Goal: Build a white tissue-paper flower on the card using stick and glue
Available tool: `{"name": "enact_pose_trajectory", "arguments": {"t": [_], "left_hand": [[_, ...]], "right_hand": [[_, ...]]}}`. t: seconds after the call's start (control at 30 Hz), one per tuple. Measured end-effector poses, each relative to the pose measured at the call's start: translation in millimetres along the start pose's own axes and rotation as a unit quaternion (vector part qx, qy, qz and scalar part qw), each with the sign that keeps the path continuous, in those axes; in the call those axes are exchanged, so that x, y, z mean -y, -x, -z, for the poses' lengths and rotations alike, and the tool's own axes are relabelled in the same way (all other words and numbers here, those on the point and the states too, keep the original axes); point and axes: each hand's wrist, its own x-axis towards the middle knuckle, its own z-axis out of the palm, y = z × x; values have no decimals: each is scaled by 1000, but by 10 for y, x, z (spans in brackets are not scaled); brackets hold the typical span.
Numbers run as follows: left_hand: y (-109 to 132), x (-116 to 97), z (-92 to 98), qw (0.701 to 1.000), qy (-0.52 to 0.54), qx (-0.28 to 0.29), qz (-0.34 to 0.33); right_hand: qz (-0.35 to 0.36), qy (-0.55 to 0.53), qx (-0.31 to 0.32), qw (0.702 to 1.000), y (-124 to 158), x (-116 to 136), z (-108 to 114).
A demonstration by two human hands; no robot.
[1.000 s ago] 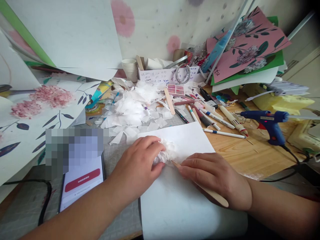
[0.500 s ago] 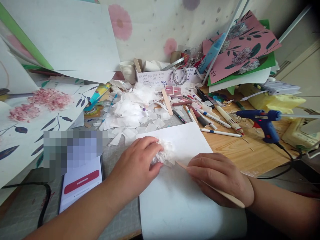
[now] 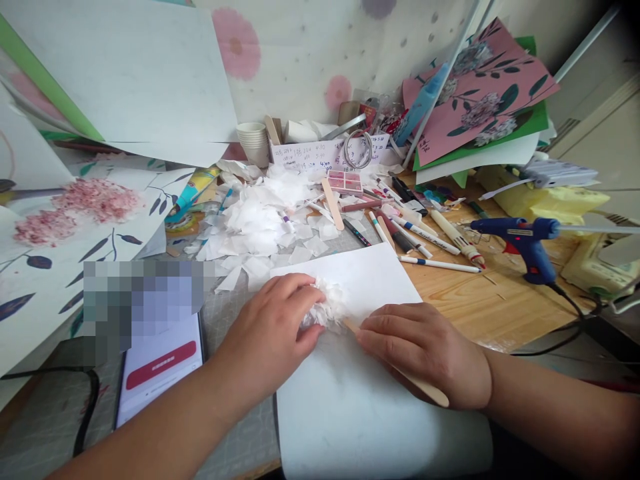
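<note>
A ruffled cluster of white tissue-paper petals sits on a large white paper sheet. My left hand curves around the cluster's left side, thumb and fingers closed against it. Between the fingers of my right hand is a flat wooden craft stick. Its far tip reaches the lower right edge of the petals, and its rounded near end sticks out below the palm. The part of the stick under my fingers is hidden.
Loose tissue pieces heap behind the sheet, beside scattered markers and another craft stick. A blue hot glue gun with a cord stands at right. A phone lies left, near a flower picture.
My right hand has moved left and slightly up with the craft stick, bringing its tip against the petals. My left hand stays in place around the cluster.
</note>
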Motion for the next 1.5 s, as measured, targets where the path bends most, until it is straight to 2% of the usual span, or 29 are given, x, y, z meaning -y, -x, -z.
{"name": "enact_pose_trajectory", "arguments": {"t": [0.1, 0.3, 0.43, 0.5, 0.57, 0.7, 0.77, 0.83, 1.03, 1.23, 1.4, 1.5], "left_hand": [[7, 10, -1, 1000, 3, 2, 1], [1, 31, 66, 998, 65, -2, 15], [-14, 54, 118, 984, 147, -30, 98], [-17, 65, 128, 980, 152, -36, 120], [-18, 72, 138, 983, 145, -27, 107], [-20, 86, 186, 982, 152, -3, 111], [-25, 97, 209, 986, 121, -3, 111], [-29, 108, 214, 992, 90, -2, 90], [1, 95, 173, 997, 64, 44, 14], [24, 92, 180, 998, 28, 45, -42], [20, 122, 161, 1000, -7, 11, 5], [4, 146, 163, 1000, 14, -17, 3]], "right_hand": [[-12, -14, 0, 1000, 20, 3, 26], [-23, -50, -52, 997, 47, 62, 88], [-18, -58, -38, 997, 16, 73, 67], [-25, -53, -15, 998, -1, 70, 56], [-24, -50, -7, 998, -14, 70, 56], [-21, -52, -36, 998, -33, 72, 78], [-23, -54, -16, 998, -41, 70, 80], [-23, -54, -6, 998, -46, 68, 76], [-31, -44, -48, 997, -55, 67, 65], [-9, -17, 17, 1000, -113, -45, 96], [-48, 29, -22, 998, -137, -57, 169], [-32, 17, 26, 999, -137, 8, 142]]}}
